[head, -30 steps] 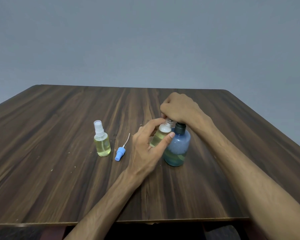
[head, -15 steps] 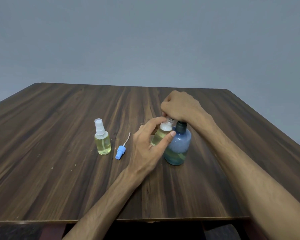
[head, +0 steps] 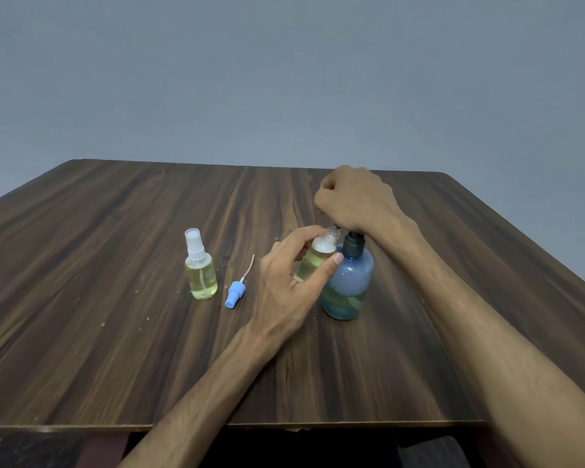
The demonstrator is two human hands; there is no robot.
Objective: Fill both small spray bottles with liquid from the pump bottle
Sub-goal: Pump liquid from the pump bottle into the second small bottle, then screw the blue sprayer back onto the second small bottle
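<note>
My left hand (head: 293, 282) grips an uncapped small spray bottle (head: 313, 261) of yellow liquid, tilted with its mouth under the pump's spout. Right beside it stands the blue pump bottle (head: 348, 285), with a low level of liquid and a dark collar. My right hand (head: 355, 199) is curled over the pump head, which it hides. A second small spray bottle (head: 200, 270) with a white sprayer stands upright to the left, filled with yellow liquid. A blue sprayer cap (head: 236, 292) with its white tube lies on the table between them.
Everything sits on a dark wooden table (head: 115, 349) in front of a plain grey wall. A few small crumbs lie near the left bottle. The table's near edge runs along the bottom of the view.
My right hand has risen slightly over the pump head. The left hand keeps the small bottle at the spout, and foam shows at its neck.
</note>
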